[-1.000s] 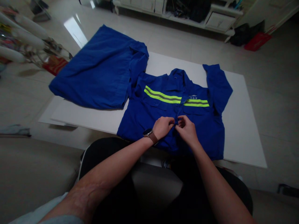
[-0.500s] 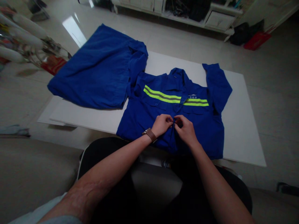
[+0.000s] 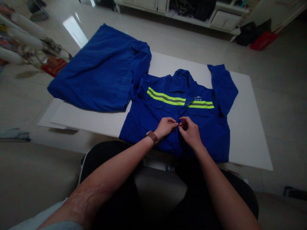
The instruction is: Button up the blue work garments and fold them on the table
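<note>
A blue work jacket (image 3: 206, 131) with a yellow-green reflective stripe across the chest lies front up on the white table (image 3: 249, 127). At its front placket, below the stripe, both hands meet. My left hand (image 3: 166, 127), with a brown-strapped watch on the wrist, pinches the placket edge between thumb and fingers. My right hand (image 3: 189, 130) pinches the cloth just beside it, fingertips nearly touching the left ones. Any button between the fingertips is too small to make out. The collar points away from me, and one sleeve (image 3: 224, 88) is bent at the right.
Blue folded cloth (image 3: 100, 70) covers the table's left part and overhangs its edge. A white cabinet (image 3: 187, 16) stands beyond on the tiled floor, with a red bag (image 3: 263, 41) and a black bag near it. My knees are under the table's near edge.
The fingertips of both hands have shifted slightly at the placket, with the left thumb now extended further toward the right fingers. The jacket lies as before.
</note>
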### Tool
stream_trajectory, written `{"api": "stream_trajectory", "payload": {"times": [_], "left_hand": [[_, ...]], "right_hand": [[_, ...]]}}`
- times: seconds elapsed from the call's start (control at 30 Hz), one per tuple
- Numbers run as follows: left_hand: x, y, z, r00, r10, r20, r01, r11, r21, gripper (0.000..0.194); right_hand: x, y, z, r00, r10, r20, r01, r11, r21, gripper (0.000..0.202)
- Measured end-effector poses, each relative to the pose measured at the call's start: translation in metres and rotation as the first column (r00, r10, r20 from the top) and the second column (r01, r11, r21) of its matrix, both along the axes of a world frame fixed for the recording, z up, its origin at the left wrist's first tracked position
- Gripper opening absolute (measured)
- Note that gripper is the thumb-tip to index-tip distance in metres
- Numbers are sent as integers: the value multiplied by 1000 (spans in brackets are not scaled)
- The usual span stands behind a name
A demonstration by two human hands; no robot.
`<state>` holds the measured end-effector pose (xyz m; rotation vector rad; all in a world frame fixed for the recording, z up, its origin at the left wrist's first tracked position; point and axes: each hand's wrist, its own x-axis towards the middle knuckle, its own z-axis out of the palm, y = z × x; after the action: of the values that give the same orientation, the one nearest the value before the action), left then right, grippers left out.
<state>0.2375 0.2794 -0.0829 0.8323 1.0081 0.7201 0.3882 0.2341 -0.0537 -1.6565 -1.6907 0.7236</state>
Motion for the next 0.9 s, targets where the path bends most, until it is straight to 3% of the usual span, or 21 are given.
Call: {"api": "stream_trajectory", "payload": {"times": [0.2,0.5,0.9], "left_hand": [[3,-1,9,998,68,-18,-69,994,-83,10],[0,-2,12,997,74,-27,-74,997,-4,16],[-3,-2,15,997,77,-19,-75,995,68,32]], "right_hand": [[1,0,2,1000,-8,-18,9,1000,26,27],[1,0,3,996,-92,7,91,996,24,11],[1,-1,4,994,-79,75,76,996,35,9]]}}
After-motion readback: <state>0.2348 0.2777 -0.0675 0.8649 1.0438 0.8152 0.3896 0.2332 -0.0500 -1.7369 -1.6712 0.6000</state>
